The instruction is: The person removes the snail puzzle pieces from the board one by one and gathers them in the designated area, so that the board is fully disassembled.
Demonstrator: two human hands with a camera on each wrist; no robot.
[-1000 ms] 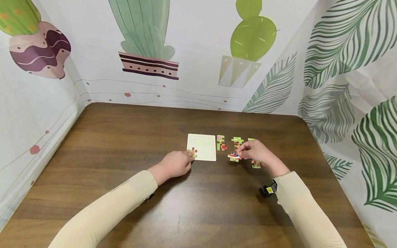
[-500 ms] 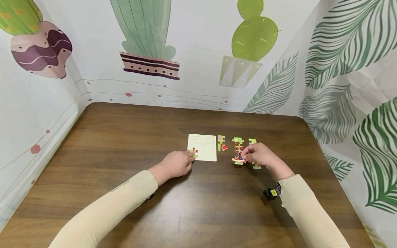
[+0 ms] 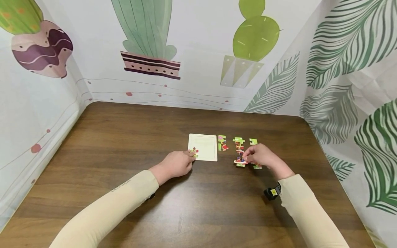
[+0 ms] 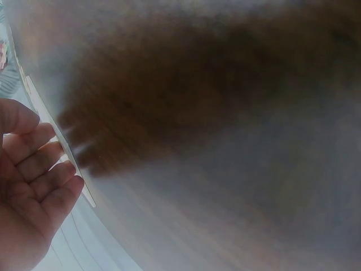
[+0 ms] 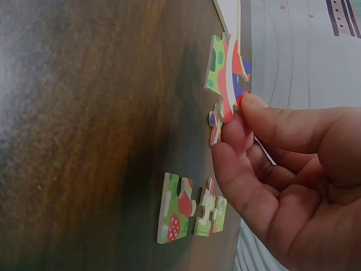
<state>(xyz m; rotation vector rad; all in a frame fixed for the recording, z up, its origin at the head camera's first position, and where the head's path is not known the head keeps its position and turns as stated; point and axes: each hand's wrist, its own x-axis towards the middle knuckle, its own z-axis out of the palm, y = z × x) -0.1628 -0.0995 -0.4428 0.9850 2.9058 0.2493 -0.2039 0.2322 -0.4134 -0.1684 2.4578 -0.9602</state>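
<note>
Between the thumb and fingers of my right hand (image 3: 262, 155) is a jigsaw puzzle piece (image 5: 221, 68), green with red, white and blue areas. It is tilted up off the table in the right wrist view. My left hand (image 3: 175, 164) rests at the lower left corner of a cream puzzle board (image 3: 208, 148). Its fingertips touch the board's edge and a red-and-green corner piece (image 3: 195, 151) lying in the frame. In the left wrist view, the fingers (image 4: 42, 164) are loosely bent along the board's rim, with the thumb above; their exact contact is hard to see.
Two pieces (image 3: 222, 138) lie just right of the board. A column of pieces (image 3: 239, 140) stands farther right, and another column (image 3: 253, 141) is partly behind my right hand. The brown wooden table (image 3: 139, 131) ends at a patterned cloth backdrop (image 3: 198, 69).
My right hand has moved slightly right and toward me with the puzzle piece, now over the lower end of the middle column. My left hand stays at the board.
</note>
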